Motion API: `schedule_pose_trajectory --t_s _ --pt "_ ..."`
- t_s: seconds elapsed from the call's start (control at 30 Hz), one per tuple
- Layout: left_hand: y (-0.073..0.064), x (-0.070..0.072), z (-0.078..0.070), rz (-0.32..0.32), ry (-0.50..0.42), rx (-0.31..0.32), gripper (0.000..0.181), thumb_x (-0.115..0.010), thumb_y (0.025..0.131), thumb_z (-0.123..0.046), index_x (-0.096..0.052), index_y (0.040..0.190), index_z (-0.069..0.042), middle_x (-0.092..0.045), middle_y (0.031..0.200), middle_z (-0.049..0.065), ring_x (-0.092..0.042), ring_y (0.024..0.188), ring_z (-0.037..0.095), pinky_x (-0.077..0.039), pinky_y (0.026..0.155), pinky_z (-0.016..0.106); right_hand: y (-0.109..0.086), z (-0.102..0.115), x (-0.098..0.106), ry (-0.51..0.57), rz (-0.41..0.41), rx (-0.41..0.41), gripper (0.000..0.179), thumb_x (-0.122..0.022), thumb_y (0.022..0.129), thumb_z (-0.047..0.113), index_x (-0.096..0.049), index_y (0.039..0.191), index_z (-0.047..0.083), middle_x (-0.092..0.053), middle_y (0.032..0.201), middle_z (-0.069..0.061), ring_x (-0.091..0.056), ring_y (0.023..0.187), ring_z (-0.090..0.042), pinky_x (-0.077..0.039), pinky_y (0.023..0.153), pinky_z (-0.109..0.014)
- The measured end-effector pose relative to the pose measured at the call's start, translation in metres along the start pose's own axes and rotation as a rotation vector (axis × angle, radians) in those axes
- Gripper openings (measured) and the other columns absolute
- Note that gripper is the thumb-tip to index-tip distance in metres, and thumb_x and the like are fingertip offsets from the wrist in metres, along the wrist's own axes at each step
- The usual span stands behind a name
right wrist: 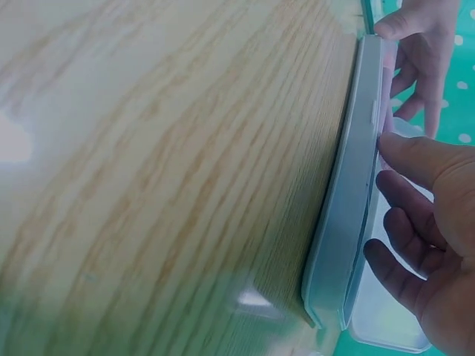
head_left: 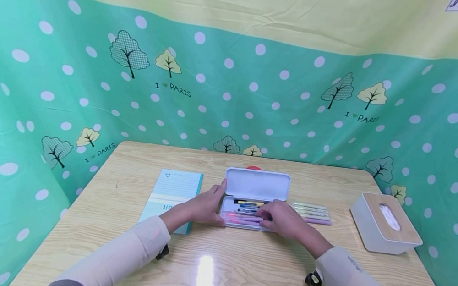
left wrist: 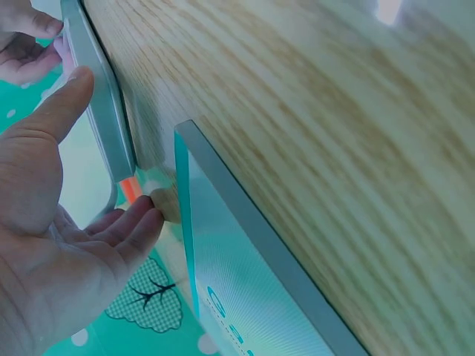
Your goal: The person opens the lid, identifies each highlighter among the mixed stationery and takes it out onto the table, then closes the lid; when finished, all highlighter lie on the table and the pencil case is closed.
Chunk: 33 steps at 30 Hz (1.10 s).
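A white pencil case (head_left: 257,185) lies with its lid raised. Inside its tray are several pens (head_left: 242,218), pink and purple ones nearest the front, with darker and yellow ones behind. My left hand (head_left: 208,205) spans the case's left end, the thumb on the front corner and the fingers extended beside the lid. Over the right part of the tray, my right hand (head_left: 283,219) has bent fingers at the purple pens. In the right wrist view the right thumb (right wrist: 408,156) touches the front rim; I cannot tell whether a pen is pinched.
A light-blue notebook (head_left: 176,188) lies left of the case, partly under the left forearm. Several pale pens (head_left: 309,210) and a purple one lie to the right. Farther right stands a tissue box (head_left: 373,239) with a wooden top. Something red (head_left: 254,167) shows behind the lid.
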<state>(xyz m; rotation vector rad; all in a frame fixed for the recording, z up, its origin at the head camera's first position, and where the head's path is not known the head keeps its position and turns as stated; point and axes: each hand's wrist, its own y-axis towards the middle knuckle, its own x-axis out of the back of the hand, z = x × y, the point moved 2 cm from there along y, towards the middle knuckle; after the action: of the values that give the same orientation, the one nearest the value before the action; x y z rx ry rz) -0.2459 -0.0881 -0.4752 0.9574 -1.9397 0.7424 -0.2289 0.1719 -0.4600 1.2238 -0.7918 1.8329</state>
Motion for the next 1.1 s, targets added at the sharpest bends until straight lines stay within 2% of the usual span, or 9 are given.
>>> schedule_pose_trajectory --t_s 0.17,0.4,0.53,0.77,0.93,1.1 --pt "0.001 -0.001 0.0 0.002 0.002 -0.003 0.135 -0.084 0.079 -0.052 0.013 0.163 -0.01 -0.027 0.165 0.019 -0.045 0.144 0.034 -0.038 0.122 0.042 -0.001 0.0 0.002 -0.103 -0.026 0.096 0.016 -0.077 0.091 0.025 -0.08 0.107 0.024 -0.075 0.099 0.009 -0.061 0.091 -0.008 -0.056 0.08 -0.03" --pt "0.002 -0.001 0.0 0.007 0.018 -0.006 0.136 -0.084 0.079 -0.053 0.014 0.163 -0.009 -0.028 0.164 0.021 -0.046 0.143 0.034 -0.039 0.122 0.041 -0.005 -0.007 0.006 -0.175 -0.099 0.156 0.015 -0.074 0.091 0.023 -0.081 0.105 0.024 -0.074 0.096 0.01 -0.059 0.087 -0.007 -0.054 0.075 -0.027" --pt "0.003 -0.002 0.0 0.006 0.018 -0.003 0.136 -0.084 0.078 -0.054 0.014 0.163 -0.01 -0.028 0.164 0.021 -0.046 0.142 0.034 -0.04 0.121 0.041 -0.01 -0.015 0.009 -0.184 -0.133 0.177 0.015 -0.075 0.092 0.022 -0.08 0.105 0.021 -0.076 0.1 0.007 -0.063 0.092 -0.01 -0.058 0.08 -0.031" --pt "0.003 -0.002 0.0 0.005 0.008 -0.004 0.136 -0.084 0.078 -0.052 0.014 0.163 -0.011 -0.027 0.165 0.02 -0.046 0.143 0.034 -0.039 0.121 0.042 -0.021 -0.033 0.015 -0.136 -0.136 0.1 0.015 -0.073 0.094 0.026 -0.079 0.107 0.025 -0.074 0.102 0.008 -0.063 0.096 -0.01 -0.058 0.083 -0.034" --pt "0.002 -0.002 0.0 0.006 0.014 -0.003 0.135 -0.084 0.079 -0.052 0.014 0.163 -0.011 -0.027 0.165 0.02 -0.046 0.143 0.033 -0.04 0.121 0.042 -0.031 -0.047 0.022 -0.105 -0.17 0.076 0.014 -0.072 0.095 0.025 -0.078 0.107 0.026 -0.075 0.102 0.007 -0.065 0.098 -0.013 -0.059 0.086 -0.037" --pt "0.001 -0.001 0.0 -0.001 0.009 -0.002 0.135 -0.084 0.079 -0.051 0.013 0.163 -0.009 -0.028 0.164 0.021 -0.046 0.143 0.034 -0.04 0.121 0.042 -0.043 -0.064 0.029 -0.068 -0.216 0.021 0.013 -0.074 0.093 0.022 -0.079 0.105 0.024 -0.072 0.093 0.01 -0.064 0.091 -0.011 -0.059 0.081 -0.036"
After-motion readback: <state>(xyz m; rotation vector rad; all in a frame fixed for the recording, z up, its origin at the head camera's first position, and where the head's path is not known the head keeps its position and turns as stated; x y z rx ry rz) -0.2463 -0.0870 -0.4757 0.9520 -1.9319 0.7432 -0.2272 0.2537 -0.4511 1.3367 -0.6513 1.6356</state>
